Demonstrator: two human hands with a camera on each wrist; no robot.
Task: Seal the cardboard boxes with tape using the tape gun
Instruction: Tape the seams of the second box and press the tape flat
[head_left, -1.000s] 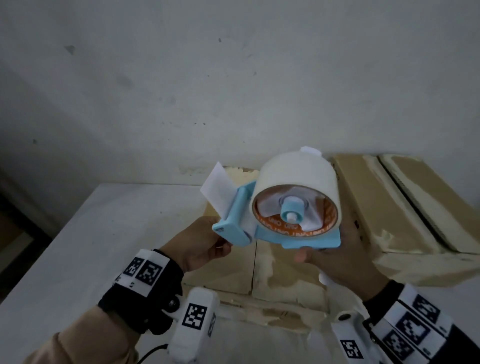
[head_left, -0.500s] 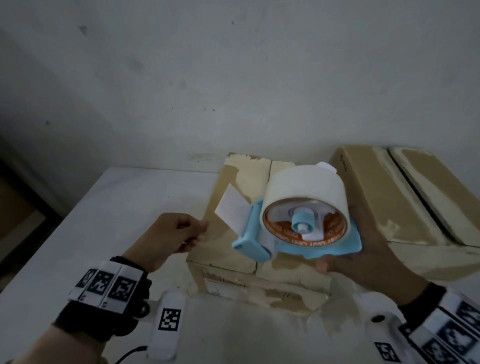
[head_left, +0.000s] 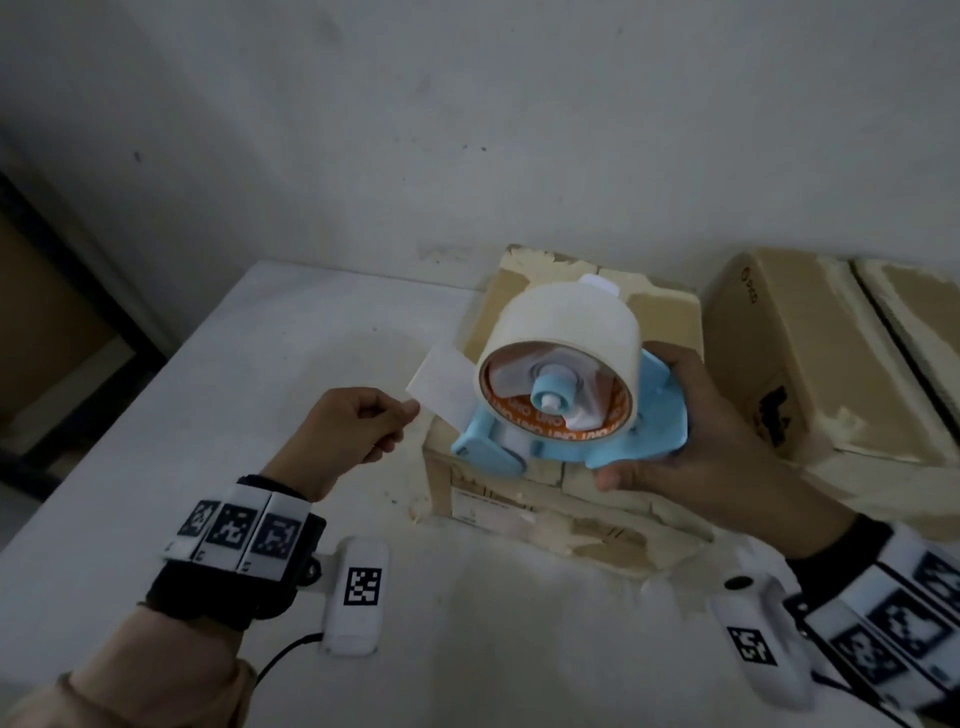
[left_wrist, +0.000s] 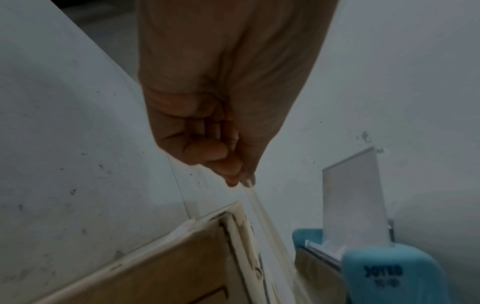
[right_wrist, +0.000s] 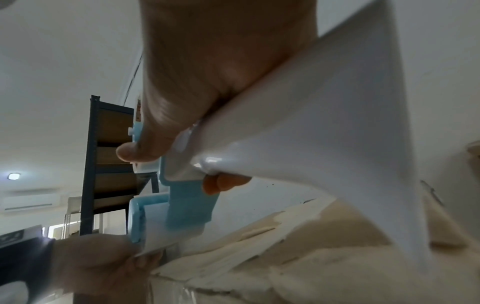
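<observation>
My right hand grips the handle of the blue tape gun, which carries a wide white tape roll and hangs tilted over a worn cardboard box. My left hand is just left of the gun's front, thumb and forefinger pinching the tape end, a thin translucent strip running down toward the gun. A white flap sticks up from the gun's front beside those fingertips. In the right wrist view my right hand wraps the white handle; the box top lies below.
A second cardboard box stands to the right against the wall, with another beside it at the frame edge. Both sit on a white table with bare surface to the left. A dark shelf rack shows beyond the table.
My left hand let go of the gun's blue front, swung out to the left, and now pinches the tape end. The right hand has carried the gun down and rightward over the box.
</observation>
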